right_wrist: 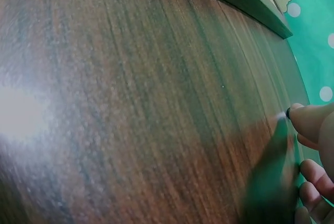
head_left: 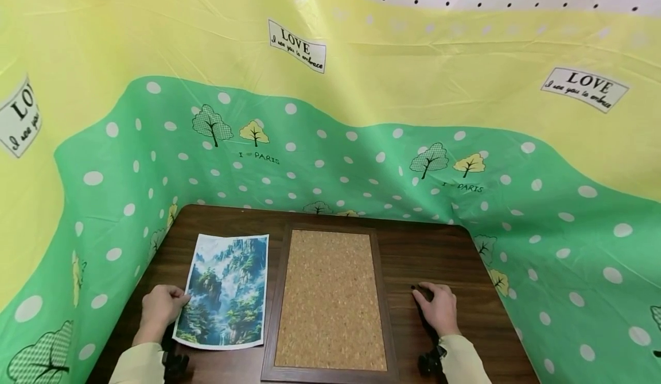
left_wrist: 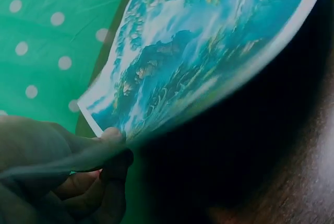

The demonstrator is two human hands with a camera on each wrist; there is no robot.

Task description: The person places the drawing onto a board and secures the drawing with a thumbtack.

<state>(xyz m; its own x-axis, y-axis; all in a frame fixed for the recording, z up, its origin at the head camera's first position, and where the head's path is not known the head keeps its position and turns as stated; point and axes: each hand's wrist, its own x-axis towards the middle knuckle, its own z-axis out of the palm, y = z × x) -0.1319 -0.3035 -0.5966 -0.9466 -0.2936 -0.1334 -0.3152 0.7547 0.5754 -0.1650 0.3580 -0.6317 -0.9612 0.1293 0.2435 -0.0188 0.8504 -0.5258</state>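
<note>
My left hand (head_left: 161,309) pinches the left edge of a landscape print (head_left: 227,292) between thumb and fingers. The sheet, with blue-green mountains, mist and a white border, lies left of the cork board (head_left: 330,298). In the left wrist view the print (left_wrist: 177,62) bows upward, its near edge raised above the dark table. To the right of the board, my right hand (head_left: 439,306) holds a small black push pin (right_wrist: 288,113) at its thumb and fingertip. The other fingers of that hand are curled below.
A brown wooden frame (head_left: 384,303) surrounds the cork and lies flat on the dark wood-grain table (head_left: 428,246). Green and yellow printed cloth (head_left: 330,160) hangs behind and at both sides of the table. Black camera straps (head_left: 431,361) are on the wrists.
</note>
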